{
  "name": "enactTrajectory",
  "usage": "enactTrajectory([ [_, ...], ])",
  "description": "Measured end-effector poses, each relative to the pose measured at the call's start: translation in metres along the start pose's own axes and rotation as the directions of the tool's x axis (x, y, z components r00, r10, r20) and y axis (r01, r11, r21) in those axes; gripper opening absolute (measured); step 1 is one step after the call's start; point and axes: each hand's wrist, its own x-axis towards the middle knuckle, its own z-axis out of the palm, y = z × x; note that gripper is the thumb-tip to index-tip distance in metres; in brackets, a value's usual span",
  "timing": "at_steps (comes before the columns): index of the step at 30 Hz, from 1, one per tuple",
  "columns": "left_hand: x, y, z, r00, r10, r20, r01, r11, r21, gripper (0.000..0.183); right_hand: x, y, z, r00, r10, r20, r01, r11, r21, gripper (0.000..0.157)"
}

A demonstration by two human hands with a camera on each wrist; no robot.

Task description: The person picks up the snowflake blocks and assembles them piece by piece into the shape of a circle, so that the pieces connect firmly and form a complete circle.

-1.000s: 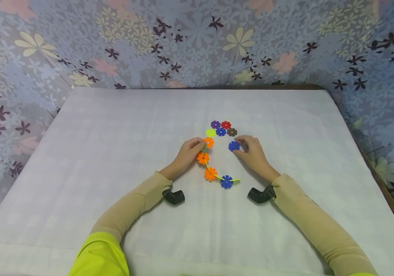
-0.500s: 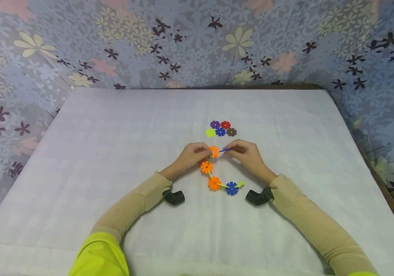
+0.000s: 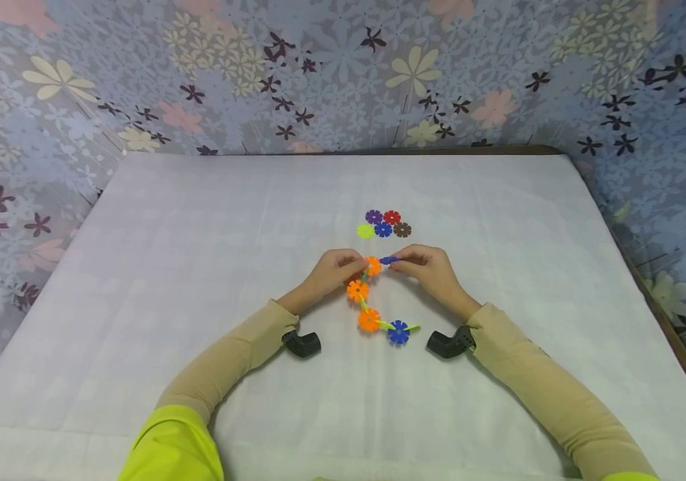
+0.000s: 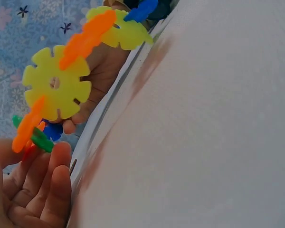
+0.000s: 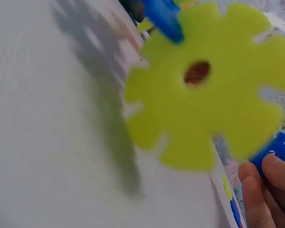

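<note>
left hand (image 3: 333,272) fingers pinch the far end of the notched-disc chain (image 3: 357,290), which is on the near side of the loose five-disc cluster (image 3: 383,230). right hand (image 3: 431,264) fingers grip a blue notched disc (image 3: 389,260), just nearside of the cluster, edge at the chain's far orange disc (image 3: 373,266); can't tell if slotted in.

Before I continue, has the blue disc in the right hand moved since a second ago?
Yes: leftward in the head view; the blue disc was below the resting brown disc, now below and left of it.
</note>
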Motion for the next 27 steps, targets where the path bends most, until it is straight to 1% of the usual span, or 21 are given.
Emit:
enactTrajectory([
  [8, -0.0007, 0.0017, -0.0003, 1.000, -0.009, -0.018, 0.009, 1.000, -0.009, 0.021, -0.0001, 0.0026, -0.0009, 1.000, 0.008, -0.002, -0.007, 0.999, 0.046, 0.011],
  [11, -0.0006, 0.0009, -0.0009, 1.000, -0.007, -0.012, 0.007, 1.000, -0.007, 0.021, -0.0004, 0.0034, -0.0007, 1.000, 0.000, -0.001, 0.000, 0.999, 0.054, 0.011],
  [17, 0.0003, -0.0014, -0.0013, 0.998, 0.041, 0.037, -0.043, 0.998, 0.043, 0.019, -0.0009, 0.0019, -0.0001, 0.999, -0.004, 0.033, 0.002, 0.999, 0.049, 0.011],
  [22, 0.0004, -0.0031, -0.0017, 0.997, 0.066, 0.047, -0.067, 0.998, 0.013, 0.018, -0.0006, -0.0007, 0.0014, 0.999, -0.003, 0.053, 0.001, 0.999, 0.042, 0.009],
  [27, 0.0005, -0.0039, -0.0018, 0.996, 0.076, 0.049, -0.075, 0.997, -0.004, 0.018, 0.0016, -0.0006, 0.0029, 0.997, -0.021, 0.079, 0.019, 0.999, 0.028, 0.008],
])
